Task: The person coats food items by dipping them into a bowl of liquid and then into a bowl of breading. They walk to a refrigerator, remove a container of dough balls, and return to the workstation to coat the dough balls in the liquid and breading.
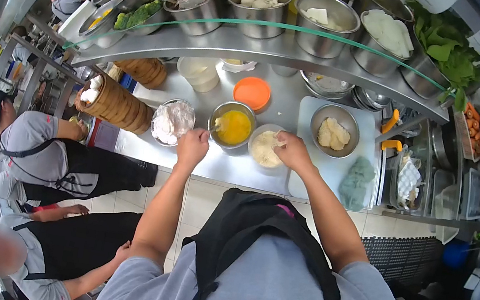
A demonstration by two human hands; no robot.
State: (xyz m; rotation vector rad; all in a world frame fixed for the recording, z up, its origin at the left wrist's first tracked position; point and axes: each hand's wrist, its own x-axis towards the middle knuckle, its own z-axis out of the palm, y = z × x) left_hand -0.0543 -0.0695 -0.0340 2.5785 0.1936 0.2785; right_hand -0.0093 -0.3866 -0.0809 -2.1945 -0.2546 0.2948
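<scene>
Along the table's (218, 169) near edge stand a flour bowl (161, 140), an egg bowl (229, 106) and a crumb bowl (253, 155). The left hand (193, 146) curls between flour and egg, the right hand (291, 152) bends over the crumbs; whether either grasps anything, I cannot tell.

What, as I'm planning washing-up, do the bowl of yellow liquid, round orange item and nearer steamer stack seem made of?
Bowl of yellow liquid: probably satin stainless steel, judging by its grey sheen.
Round orange item: likely smooth plastic, given its even, bright colour.
Nearer steamer stack: probably bamboo, matte-looking, with brown banded walls.
</scene>
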